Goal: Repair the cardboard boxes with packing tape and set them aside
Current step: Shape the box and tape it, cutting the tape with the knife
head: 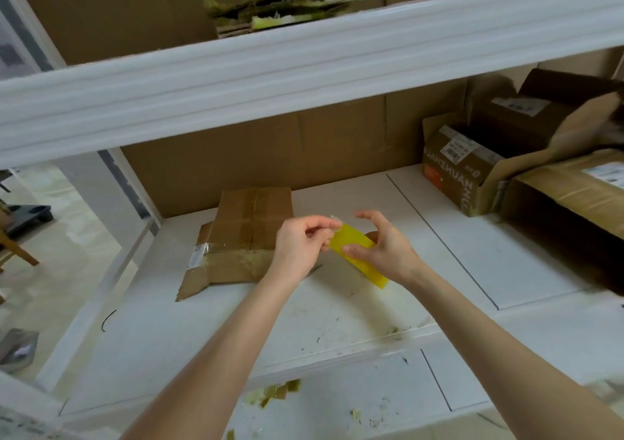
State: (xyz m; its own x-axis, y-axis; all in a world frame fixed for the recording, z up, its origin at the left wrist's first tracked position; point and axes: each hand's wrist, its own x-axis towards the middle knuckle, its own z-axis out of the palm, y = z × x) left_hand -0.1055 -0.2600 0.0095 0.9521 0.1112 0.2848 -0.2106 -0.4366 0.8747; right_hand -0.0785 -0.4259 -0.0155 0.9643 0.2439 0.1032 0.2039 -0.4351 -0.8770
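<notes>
A flattened cardboard box (243, 233) with old tape on it lies on the white shelf (337, 308), left of centre. In front of it, my right hand (385, 247) grips a yellow roll of packing tape (358, 254), seen mostly edge-on. My left hand (300, 243) pinches the loose end of the tape at the roll's upper left edge. Both hands hover just above the shelf, to the right of the flat box.
Open cardboard boxes (472, 166) crowd the shelf's right end, with a larger one (574, 196) at the far right. A white shelf beam (304, 68) crosses overhead, with torn cardboard and tape scraps (297, 0) above it. Tape scraps (273, 392) litter the lower shelf.
</notes>
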